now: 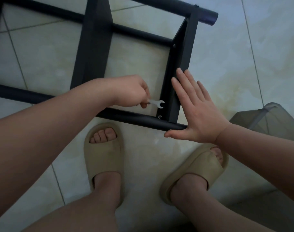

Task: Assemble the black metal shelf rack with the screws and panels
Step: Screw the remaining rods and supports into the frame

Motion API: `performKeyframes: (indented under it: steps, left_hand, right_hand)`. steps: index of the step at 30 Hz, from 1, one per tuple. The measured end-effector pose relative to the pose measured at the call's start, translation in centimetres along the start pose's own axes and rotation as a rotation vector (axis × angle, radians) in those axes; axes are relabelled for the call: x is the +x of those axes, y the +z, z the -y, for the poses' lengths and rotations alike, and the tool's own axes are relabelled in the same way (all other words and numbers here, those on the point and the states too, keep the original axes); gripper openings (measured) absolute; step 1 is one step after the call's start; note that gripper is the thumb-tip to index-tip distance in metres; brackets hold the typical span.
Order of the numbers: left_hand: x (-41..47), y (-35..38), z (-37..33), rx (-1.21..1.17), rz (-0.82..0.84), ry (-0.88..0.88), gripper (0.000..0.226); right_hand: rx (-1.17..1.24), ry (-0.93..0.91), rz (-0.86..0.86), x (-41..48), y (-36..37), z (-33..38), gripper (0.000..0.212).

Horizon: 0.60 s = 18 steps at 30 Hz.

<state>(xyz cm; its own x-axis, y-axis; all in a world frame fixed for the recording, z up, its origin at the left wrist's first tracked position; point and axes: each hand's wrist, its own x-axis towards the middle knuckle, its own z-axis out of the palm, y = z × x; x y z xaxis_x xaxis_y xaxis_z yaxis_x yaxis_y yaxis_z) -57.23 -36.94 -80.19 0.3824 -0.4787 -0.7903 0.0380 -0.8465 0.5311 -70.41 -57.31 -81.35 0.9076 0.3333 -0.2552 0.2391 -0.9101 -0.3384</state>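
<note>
Black metal shelf rack (96, 47) lies on the tiled floor, just ahead of the person's feet. The left hand (131, 91) pinches a small flat spanner (157, 103), its open end just above the near corner screw (159, 116), probably to tighten it. The right hand (198, 114), fingers straight, presses flat against the end panel (184, 56), likely to steady it. Around lie pale glossy floor tiles (243, 64), beige slippers (102, 153) and a translucent bin (268, 121).

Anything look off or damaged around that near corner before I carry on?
Nothing stands out. The rack frame looks straight and unmarked, and the corner screw is in place. The wrench in the left hand is above it, not on it.
</note>
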Motion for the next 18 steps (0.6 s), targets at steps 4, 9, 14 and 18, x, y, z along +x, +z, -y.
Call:
performKeyframes:
  steps: [4,9,14,18]
  left_hand:
    - [-1.8,-2.2,-1.3,0.185,-0.190,-0.003,0.023]
    - [-1.4,-5.7,-4.7,0.213,-0.623,0.250,0.012]
    - [2.7,-10.2,-8.5,0.381,-0.734,0.315,0.015]
    - [6.5,-13.6,-9.6,0.408,-0.585,0.168,0.011]
  right_hand:
    - [0.086,0.059,0.138,0.0,-3.5,0.1,0.127]
    - [0.100,0.210,-0.066,2.7,-8.8,-2.2,0.091]
    - [0.027,0.351,-0.071,8.2,-11.7,-5.1,0.083]
    - [-0.004,0.472,0.048,11.7,-11.9,-7.1,0.080]
